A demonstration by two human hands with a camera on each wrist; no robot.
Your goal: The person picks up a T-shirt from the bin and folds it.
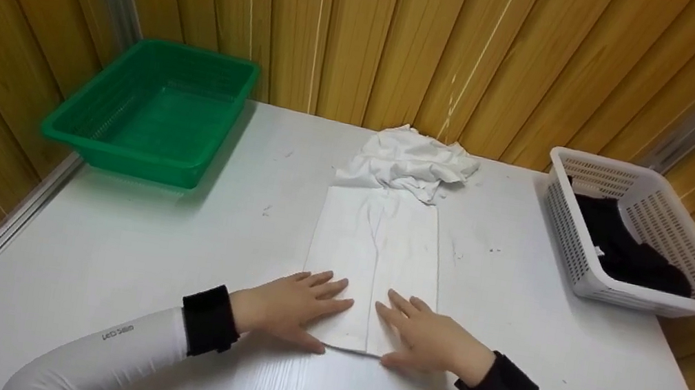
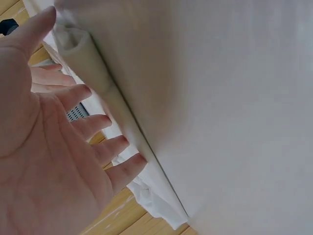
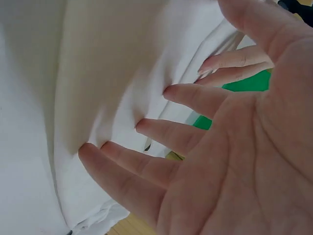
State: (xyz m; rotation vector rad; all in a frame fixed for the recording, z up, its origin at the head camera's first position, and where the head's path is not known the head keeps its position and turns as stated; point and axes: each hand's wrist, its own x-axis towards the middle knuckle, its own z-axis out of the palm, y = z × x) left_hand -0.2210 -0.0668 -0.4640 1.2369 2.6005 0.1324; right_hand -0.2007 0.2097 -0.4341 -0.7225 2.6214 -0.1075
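A white cloth garment (image 1: 348, 237) lies folded into a long rectangle on the table, a seam line running down its middle. Its far end is a crumpled bunch of the same white fabric (image 1: 413, 156). On the near left part rests my left hand (image 1: 295, 305), fingers spread and straight, fingertips at the garment's edge (image 2: 105, 81) in the left wrist view. My right hand (image 1: 429, 337) lies on the near right part, its fingertips pressing shallow dents into the fabric (image 3: 107, 98) in the right wrist view. Both thumbs are by the near edge.
A green plastic basket (image 1: 136, 165) stands at the back left of the white table (image 1: 234, 205). At the right, a white perforated basket (image 1: 644, 301) contains black cloth (image 1: 631, 250). Wood-patterned panels (image 1: 353, 28) close off the back and sides.
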